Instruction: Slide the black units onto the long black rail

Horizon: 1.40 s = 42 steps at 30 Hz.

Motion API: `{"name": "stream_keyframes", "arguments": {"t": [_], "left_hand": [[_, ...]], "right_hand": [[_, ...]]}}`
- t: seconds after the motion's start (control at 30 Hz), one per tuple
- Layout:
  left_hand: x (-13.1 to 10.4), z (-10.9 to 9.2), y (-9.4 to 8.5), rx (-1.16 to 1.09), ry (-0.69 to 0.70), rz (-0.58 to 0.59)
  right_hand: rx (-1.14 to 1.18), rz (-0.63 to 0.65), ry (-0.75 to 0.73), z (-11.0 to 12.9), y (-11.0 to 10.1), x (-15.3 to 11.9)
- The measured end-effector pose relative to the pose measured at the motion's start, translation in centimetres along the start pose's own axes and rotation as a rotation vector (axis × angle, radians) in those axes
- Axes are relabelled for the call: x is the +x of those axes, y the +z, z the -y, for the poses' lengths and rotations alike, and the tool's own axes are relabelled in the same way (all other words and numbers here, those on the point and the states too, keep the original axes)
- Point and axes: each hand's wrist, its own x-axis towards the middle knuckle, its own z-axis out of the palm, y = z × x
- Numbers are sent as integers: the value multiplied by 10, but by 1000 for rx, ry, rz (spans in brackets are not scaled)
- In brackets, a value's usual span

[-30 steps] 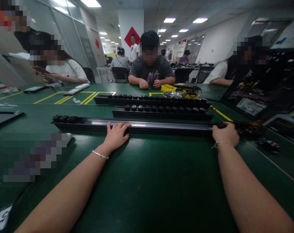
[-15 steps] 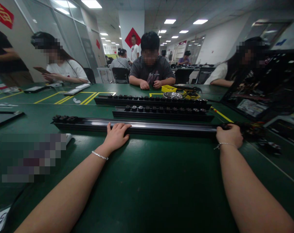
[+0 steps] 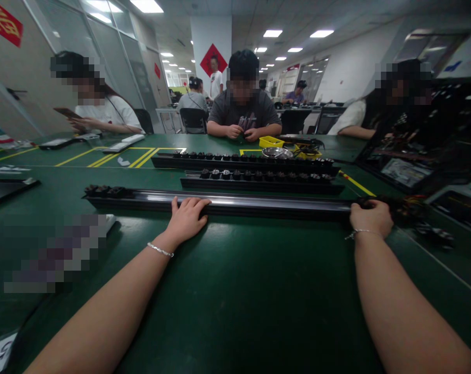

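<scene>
A long black rail (image 3: 258, 204) with a shiny top channel lies across the green table (image 3: 235, 291). Black modules (image 3: 105, 191) sit in its left end. My left hand (image 3: 188, 215) rests on the rail left of its middle, fingers spread over the front edge and top. At the rail's right end, my right hand (image 3: 372, 217) is closed round something dark that I cannot make out, beside a bundle of wires (image 3: 408, 208).
Behind the rail lie two shorter black rails (image 3: 258, 183) (image 3: 235, 162) holding several modules. Farther back are a yellow bin (image 3: 271, 142) and a round metal dish (image 3: 277, 152). A black open case (image 3: 406, 171) stands at right. People sit round the table.
My right hand has shifted slightly to the right at the rail's end. My left hand has stayed in place. A standing person at the far left has gone out of view.
</scene>
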Motion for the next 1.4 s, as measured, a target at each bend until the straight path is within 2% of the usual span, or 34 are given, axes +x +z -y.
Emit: {"name": "stream_keyframes", "arguments": {"t": [0.7,1.1,1.27,1.4], "left_hand": [[-1,2,1,7,3,0],[-1,2,1,10,-5,5],[-1,3,3,8,-4,3],[0,4,3,11,3,-6]], "right_hand": [[156,-134,3,-12,13,11],[222,-188,-4,-24,16,34],[264,-341,4,-31,5,33],[127,-439,1,-54,-15,40]]}}
